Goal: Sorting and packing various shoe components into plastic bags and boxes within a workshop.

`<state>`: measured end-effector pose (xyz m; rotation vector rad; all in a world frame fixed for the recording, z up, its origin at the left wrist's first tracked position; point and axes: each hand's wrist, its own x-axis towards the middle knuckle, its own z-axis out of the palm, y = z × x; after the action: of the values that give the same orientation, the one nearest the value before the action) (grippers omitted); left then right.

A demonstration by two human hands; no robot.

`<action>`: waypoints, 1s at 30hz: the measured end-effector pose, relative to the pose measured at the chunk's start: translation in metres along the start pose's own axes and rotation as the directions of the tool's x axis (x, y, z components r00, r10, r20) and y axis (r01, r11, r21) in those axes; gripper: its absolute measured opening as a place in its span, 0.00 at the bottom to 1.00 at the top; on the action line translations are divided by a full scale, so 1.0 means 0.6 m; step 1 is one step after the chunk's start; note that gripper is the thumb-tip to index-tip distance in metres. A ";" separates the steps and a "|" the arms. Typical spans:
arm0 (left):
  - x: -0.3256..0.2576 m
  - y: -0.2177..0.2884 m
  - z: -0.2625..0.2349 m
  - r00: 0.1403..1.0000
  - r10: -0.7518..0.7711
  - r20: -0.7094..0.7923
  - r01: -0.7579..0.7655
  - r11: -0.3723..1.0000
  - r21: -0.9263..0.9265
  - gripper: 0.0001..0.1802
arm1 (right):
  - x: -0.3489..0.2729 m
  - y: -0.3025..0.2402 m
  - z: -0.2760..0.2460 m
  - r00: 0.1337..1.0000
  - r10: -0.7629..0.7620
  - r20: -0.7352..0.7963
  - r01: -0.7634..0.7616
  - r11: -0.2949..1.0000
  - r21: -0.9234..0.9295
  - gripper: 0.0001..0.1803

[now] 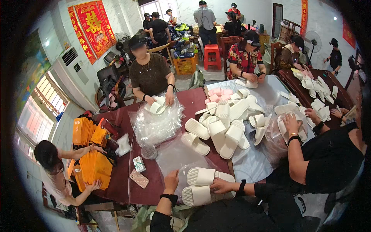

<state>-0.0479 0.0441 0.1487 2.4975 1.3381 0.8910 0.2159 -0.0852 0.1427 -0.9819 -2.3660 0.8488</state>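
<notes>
My right hand (222,186) is closed around a pair of white slippers (201,176) with quilted straps. The pair lies at the near table edge, toes pointing left. Left of them, my left hand (171,181) has its fingers curled together at the edge of a clear plastic bag (170,159), which it seems to pinch. The bag spreads flat beyond the hand and towards the slippers. Farther off, a large heap of loose white slippers (220,129) covers the middle of the table, with some pink slippers (218,94) at its back.
A stack of clear bags (156,123) lies across the dark red table (119,166), before a person handling slippers. Left stand a phone (139,178), a small box (139,164) and a round tub (148,151). Another person handles orange bags (94,168). Close right, a co-worker's hands (290,124) bag slippers.
</notes>
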 end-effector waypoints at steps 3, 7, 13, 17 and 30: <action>0.009 -0.001 -0.001 1.000 0.014 -0.020 -0.013 0.999 0.044 0.06 | -0.003 0.003 -0.003 1.000 0.022 -0.018 -0.021 0.998 0.055 0.23; 0.019 -0.019 0.011 0.998 -0.044 0.044 0.040 0.995 0.086 0.09 | 0.000 -0.006 -0.028 0.994 0.017 -0.105 0.000 0.987 0.161 0.22; 0.063 -0.020 -0.019 0.975 -0.223 0.026 0.224 0.974 -0.045 0.10 | -0.008 0.021 -0.020 0.991 0.125 -0.053 -0.112 0.973 0.203 0.18; 0.074 -0.017 -0.034 0.965 -0.247 0.084 0.256 0.957 -0.137 0.11 | -0.015 -0.006 -0.041 0.909 0.414 0.046 -0.392 0.813 0.430 0.13; 0.065 0.016 -0.021 0.907 -0.135 0.399 0.250 0.934 -0.254 0.11 | 0.012 0.008 -0.079 0.827 0.495 0.268 -0.497 0.418 0.761 0.09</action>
<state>-0.0324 0.0681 0.1795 2.1176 1.1934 0.4923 0.2415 -0.0595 0.1746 -1.2257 -1.2963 1.9289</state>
